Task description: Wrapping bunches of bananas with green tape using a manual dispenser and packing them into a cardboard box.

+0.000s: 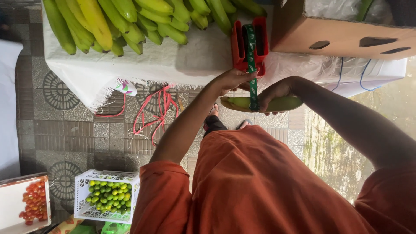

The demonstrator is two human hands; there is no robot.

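Head view, looking down: I am standing at a worktop covered in white cloth (143, 65), taping a banana. Starting at the left, a white tray of small red fruits (26, 203) is sitting on the patterned tile floor, with a white plastic crate of small green limes (106, 195) just beside it. Above them, long green bananas (125, 21) are lying in a row on the cloth.

My left hand (232, 80) is reaching toward the red tape dispenser (249, 45) at the worktop's edge, fingers pinched on the green tape strip (252, 82) that is running down from it. The strip is crossing over a single yellow-green banana (284, 104), which my right hand (273, 93) is gripping from above, holding it level just below the dispenser. A brown cardboard box (342, 32) is resting on the worktop to the right.

I judge the step in hand to be wrapping the tape around the banana; the next move seems to call for keeping the strip taut while I am turning the fruit and then tearing the tape cleanly.
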